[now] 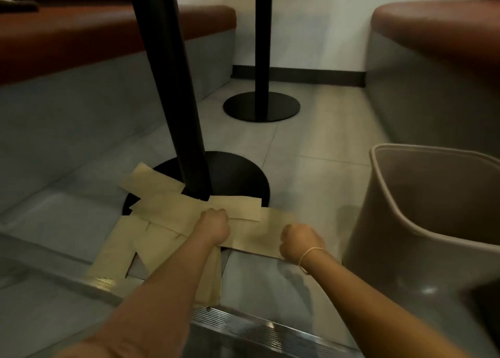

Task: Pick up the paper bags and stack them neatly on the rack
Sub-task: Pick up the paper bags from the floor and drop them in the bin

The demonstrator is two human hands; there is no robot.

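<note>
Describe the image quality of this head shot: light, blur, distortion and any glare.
Head view: dim, warm indoor light; the whole frame is soft with motion blur, so the paper bags lack crisp edges; wide-angle bending curves the table pole and the bin; small glare spots glint on the metal floor strip; the left hand and right hand look smeared, fingers hard to resolve.

Dim indoor light is falling around me, brightest on the white wall [311, 19] and pale floor tiles [311, 141] ahead. My forearms are casting soft shadows onto the floor. Everything is looking slightly blurred, the edges most. The wide lens is tilting the black table pole [167, 87]. A metal strip [243, 325] is glinting below.
</note>
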